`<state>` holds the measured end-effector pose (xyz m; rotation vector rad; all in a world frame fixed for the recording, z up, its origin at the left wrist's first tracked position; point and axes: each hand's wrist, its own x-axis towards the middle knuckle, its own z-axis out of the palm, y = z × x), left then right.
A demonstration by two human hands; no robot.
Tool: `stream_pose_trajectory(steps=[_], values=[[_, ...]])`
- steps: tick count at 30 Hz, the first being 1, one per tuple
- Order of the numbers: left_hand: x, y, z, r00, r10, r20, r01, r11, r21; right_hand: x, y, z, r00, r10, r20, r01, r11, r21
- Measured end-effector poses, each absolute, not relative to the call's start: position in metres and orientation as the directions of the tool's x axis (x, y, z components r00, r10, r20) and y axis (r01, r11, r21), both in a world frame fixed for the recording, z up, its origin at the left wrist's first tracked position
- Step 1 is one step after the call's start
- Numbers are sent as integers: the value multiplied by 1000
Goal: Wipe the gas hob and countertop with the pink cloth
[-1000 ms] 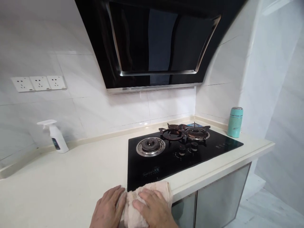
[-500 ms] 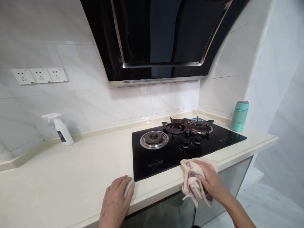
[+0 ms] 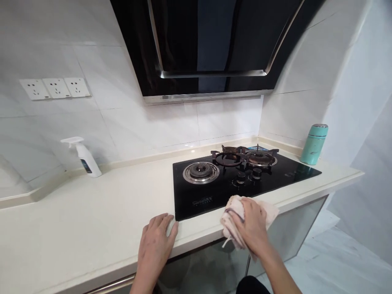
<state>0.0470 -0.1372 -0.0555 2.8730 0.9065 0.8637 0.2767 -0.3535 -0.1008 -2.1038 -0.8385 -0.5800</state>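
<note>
My right hand (image 3: 252, 224) grips a pinkish-white cloth (image 3: 232, 220), pressed on the counter's front edge just before the black gas hob (image 3: 190, 204). Part of the cloth hangs over the edge, and the palm hides some of it. Resting on the pale countertop (image 3: 122, 228), my left hand (image 3: 157, 241) is open and holds nothing. Its fingertips lie beside the hob's front left corner. On the hob, the left burner (image 3: 201, 171) is bare, while dark pan supports (image 3: 229, 159) sit around the back right, near two knobs (image 3: 241, 177).
A white spray bottle (image 3: 87, 159) stands at the back left of the counter. Beyond the hob's right end is a turquoise flask (image 3: 314, 145). A black range hood (image 3: 211, 49) hangs overhead. Wall sockets (image 3: 56, 88) are at left, and cabinet doors (image 3: 288, 228) lie below the counter.
My right hand has slid the cloth left along the counter's front edge. My left hand stays by the hob corner. The view has shifted slightly.
</note>
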Motion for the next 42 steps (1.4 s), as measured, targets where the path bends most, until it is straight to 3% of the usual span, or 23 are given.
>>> stream_pose_trajectory(steps=[5,10,14,19,22,26,28,30,32,34,36,42], values=[[47,-135,-56,688,537,487,542,-828,147,200,-312,-94,544,478,690,839,-304,-451],[47,-131,-58,690,546,475,546,-824,152,166,-285,-102,370,442,817,903,35,-428],[46,-130,-59,684,549,480,544,-823,164,170,-290,-108,325,418,848,873,213,-439],[45,-129,-59,666,571,479,553,-810,196,183,-311,-93,506,506,698,658,296,-692],[45,-129,-59,666,580,470,553,-806,211,201,-327,-67,652,486,581,508,288,-812],[44,-130,-59,668,581,465,547,-807,223,252,-350,-25,755,232,613,581,196,-790],[45,-130,-59,665,582,468,547,-806,225,286,-358,-14,727,28,686,685,47,-727],[45,-130,-59,662,583,471,548,-805,227,318,-364,-14,683,-47,729,708,-202,-677],[45,-130,-59,658,588,471,550,-802,233,346,-367,-24,739,84,669,614,-493,-616],[45,-131,-59,656,590,470,550,-801,238,366,-369,-37,829,254,497,518,-683,-515],[44,-133,-58,658,591,467,549,-801,240,379,-371,-48,857,354,375,502,-737,-452],[45,-136,-56,661,587,468,557,-801,219,360,-366,-45,845,441,301,533,-737,-416]])
